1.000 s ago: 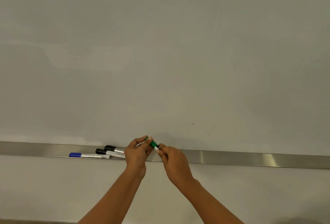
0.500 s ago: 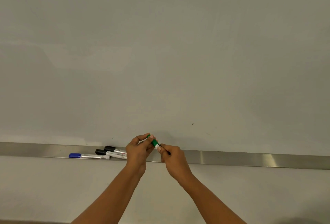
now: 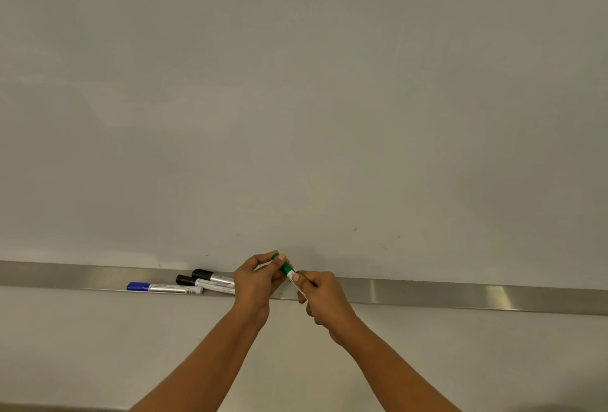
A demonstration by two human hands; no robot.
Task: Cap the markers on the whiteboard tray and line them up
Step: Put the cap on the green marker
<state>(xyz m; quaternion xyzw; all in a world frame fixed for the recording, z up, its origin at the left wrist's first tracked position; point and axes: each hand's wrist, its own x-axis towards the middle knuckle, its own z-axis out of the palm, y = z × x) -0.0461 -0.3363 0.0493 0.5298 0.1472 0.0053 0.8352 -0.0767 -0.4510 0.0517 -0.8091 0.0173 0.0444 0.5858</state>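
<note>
I hold a green marker just above the metal whiteboard tray (image 3: 427, 293). My left hand (image 3: 255, 283) pinches its green cap (image 3: 285, 266) between thumb and fingers. My right hand (image 3: 324, 300) grips the white barrel (image 3: 293, 280), which slants down to the right. Cap and barrel sit joined end to end. On the tray to the left lie a blue-capped marker (image 3: 164, 288) and two black-capped markers (image 3: 210, 275) (image 3: 204, 282), their right ends hidden behind my left hand.
The whiteboard (image 3: 296, 99) fills the view above the tray, with a few small ink specks (image 3: 356, 229). A pale wall (image 3: 98, 346) runs below the tray. The tray stretches bare to the right of my hands.
The cap has closed onto the barrel and the marker has tilted more steeply. My right hand has slid slightly down and right along the barrel. The markers on the tray have not moved.
</note>
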